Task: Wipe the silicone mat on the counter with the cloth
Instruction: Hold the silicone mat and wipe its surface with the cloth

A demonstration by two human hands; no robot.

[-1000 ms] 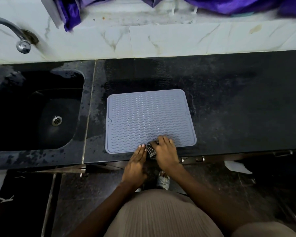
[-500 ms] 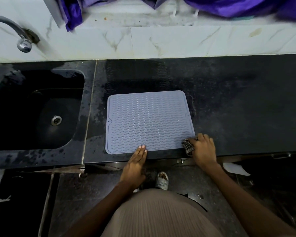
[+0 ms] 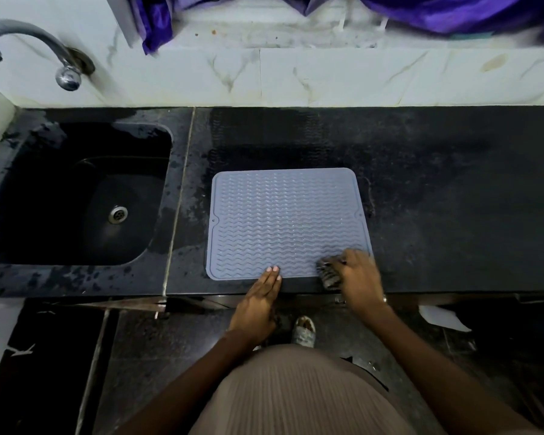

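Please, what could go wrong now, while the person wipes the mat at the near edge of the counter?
1. The silicone mat lies close to the counter front edge; only the flat left hand steadies its near edge, so a strong stroke might shift or slide it off.
2. The right hand grips the cloth at the mat's near right corner; the far half may be missed.
3. The counter looks wet, which may help the mat slip.

Ribbed beige garment, bare forearms
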